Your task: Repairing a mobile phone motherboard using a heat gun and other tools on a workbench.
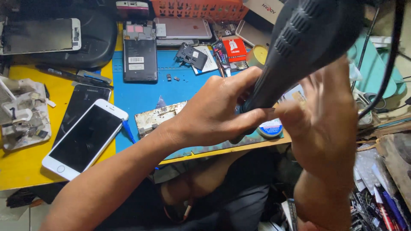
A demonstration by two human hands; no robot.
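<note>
Close up, notes from my remote seat on the head view:

Tool: a big dark tool body (308, 38), ribbed plastic along its flank, tapering down to a narrow nose. It hangs over the right part of the bench, close to the camera, with a black cable (387, 64) trailing off to the right.

Left hand: my left hand (214, 113) wraps the tapered nose, fingers curled round it and thumb along the underside. I judge the low grip is there to steer the tip.

Right hand: my right hand (323, 119) is blurred. The thumb meets the left thumb near the nose, the fingers look spread and raised. I cannot tell whether it grips anything.

Under the hands: a scuffed metal plate (156, 116) lies on the blue work mat (137, 92), partly hidden by the left wrist. A small round tin (269, 128) sits just beside the thumbs.

Mat, further out: an opened dark phone chassis (140, 53) rests flat at the mat's top left, loose small parts near it.

Yellow bench: a white phone (85, 139) lies glass side up, glossy, overlapping a black phone (83, 105).

Back edge: an orange plastic basket (199, 8), lattice sided.
</note>
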